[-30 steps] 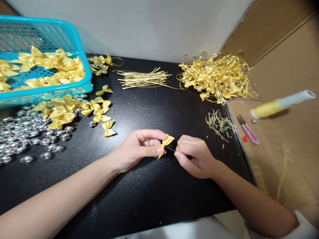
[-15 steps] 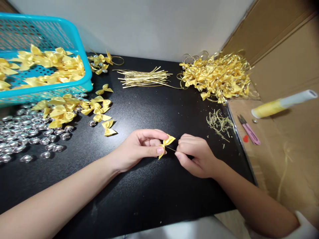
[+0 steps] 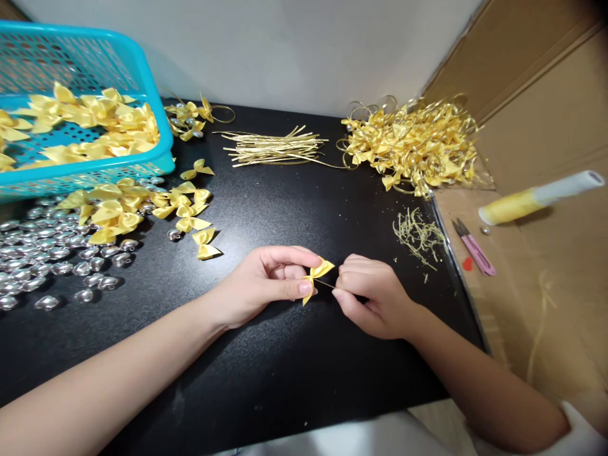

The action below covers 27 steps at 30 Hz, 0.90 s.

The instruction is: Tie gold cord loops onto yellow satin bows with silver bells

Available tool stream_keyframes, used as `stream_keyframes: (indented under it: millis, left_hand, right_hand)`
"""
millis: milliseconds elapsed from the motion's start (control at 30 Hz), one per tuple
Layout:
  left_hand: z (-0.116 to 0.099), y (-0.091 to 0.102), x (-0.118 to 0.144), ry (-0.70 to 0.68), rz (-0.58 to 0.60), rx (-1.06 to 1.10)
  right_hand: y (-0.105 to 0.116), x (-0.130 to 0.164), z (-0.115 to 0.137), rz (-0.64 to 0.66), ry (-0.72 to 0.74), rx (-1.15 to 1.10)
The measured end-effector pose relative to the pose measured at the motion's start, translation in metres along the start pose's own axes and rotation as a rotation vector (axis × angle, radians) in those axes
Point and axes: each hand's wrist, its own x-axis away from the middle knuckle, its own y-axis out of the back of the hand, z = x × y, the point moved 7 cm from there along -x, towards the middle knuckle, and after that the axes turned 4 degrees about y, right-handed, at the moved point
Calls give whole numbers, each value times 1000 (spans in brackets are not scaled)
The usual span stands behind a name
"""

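Between thumb and fingers, my left hand (image 3: 275,275) pinches a yellow ribbon bow (image 3: 322,268) above the front middle of the black table (image 3: 266,373). A thin gold cord (image 3: 325,283) runs from the bow's centre to my right hand (image 3: 370,294). That hand is closed, with the cord's end between thumb and curled fingers. Loose yellow bows (image 3: 206,244) lie to the left of my left hand, beside many silver beads (image 3: 57,253). Part of the bow is hidden behind my left thumb and fingers.
A turquoise basket (image 3: 164,136) of bows stands at the back left. Cut gold cords (image 3: 275,149) lie at the back middle, with a heap of finished bow loops (image 3: 413,145) to their right. Cord scraps (image 3: 418,234), pink thread snips (image 3: 477,253) and a yellow-white roll (image 3: 536,197) are at the right.
Both hands keep almost the same pose, with the bow and cord still held between them. The view has shifted very slightly.
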Motion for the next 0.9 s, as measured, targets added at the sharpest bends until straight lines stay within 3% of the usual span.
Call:
stream_keyframes:
  millis: [500, 700, 900]
  left_hand:
    - [2, -1, -2, 14, 30, 10]
    - [1, -2, 0, -11, 17, 2]
    - [-2, 2, -1, -118, -63, 55]
  right_hand:
    - [-1, 0, -1, -4, 13, 15]
    - [8, 1, 0, -219, -1, 22]
    - [20, 4, -5, -369, -129, 67]
